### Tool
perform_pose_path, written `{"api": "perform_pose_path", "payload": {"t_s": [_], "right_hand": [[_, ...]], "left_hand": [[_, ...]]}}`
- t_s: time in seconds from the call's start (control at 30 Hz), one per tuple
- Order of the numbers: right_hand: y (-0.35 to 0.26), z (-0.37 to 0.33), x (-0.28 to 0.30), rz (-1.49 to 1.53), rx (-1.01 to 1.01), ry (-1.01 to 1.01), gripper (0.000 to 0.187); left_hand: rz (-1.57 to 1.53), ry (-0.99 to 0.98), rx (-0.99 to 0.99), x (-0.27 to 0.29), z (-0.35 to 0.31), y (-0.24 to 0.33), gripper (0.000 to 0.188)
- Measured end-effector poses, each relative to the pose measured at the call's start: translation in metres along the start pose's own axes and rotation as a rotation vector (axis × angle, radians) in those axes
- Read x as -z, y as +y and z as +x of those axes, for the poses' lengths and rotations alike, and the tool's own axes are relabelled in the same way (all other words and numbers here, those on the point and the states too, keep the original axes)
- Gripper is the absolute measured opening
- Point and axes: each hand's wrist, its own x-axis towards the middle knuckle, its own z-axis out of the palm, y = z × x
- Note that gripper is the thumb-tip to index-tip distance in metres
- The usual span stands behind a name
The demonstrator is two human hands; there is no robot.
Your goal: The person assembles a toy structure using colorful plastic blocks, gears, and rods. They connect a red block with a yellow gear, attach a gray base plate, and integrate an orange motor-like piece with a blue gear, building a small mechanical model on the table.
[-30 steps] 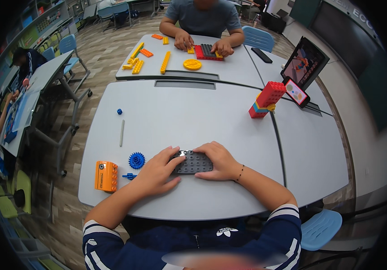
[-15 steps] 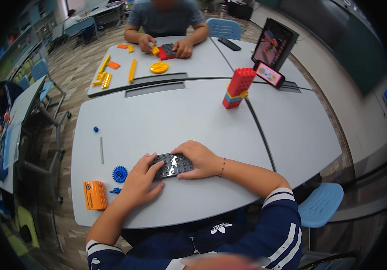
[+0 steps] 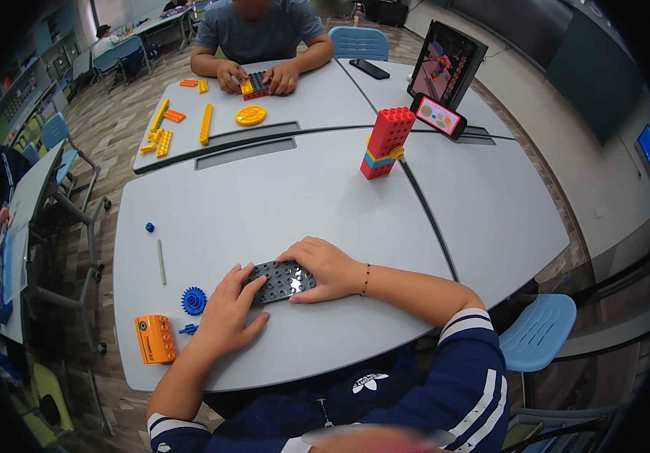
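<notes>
Just below the frame's centre, a dark grey studded building plate (image 3: 280,284) lies between the left hand (image 3: 226,308) and the right hand (image 3: 329,270), its long axis running left to right, rising slightly. Neither hand is nearer: the right grips its end between thumb and fingers; the left is spread, fingers on the other end, thumb clear. A blue gear (image 3: 193,300) sits on the tabletop (image 3: 287,196) beside the left hand.

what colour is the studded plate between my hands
Dark grey; the studded plate shows best in the head view.
</notes>
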Motion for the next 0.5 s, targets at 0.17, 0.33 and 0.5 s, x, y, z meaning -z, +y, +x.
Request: {"api": "perform_pose_path", "payload": {"t_s": [0.17,0.33,0.5], "right_hand": [[0.0006,0.0003,0.0,0.004,-0.007,-0.005,0.06],[0.0007,0.0011,0.0,0.005,-0.014,-0.009,0.06],[-0.0004,0.0006,0.0001,-0.006,-0.021,-0.001,0.06]], "left_hand": [[-0.004,0.006,-0.007,0.0,-0.0005,-0.0003,0.062],[-0.001,0.016,-0.014,0.0014,-0.0014,-0.0002,0.061],[0.004,0.015,-0.016,0.002,-0.0016,0.0001,0.06]]}}
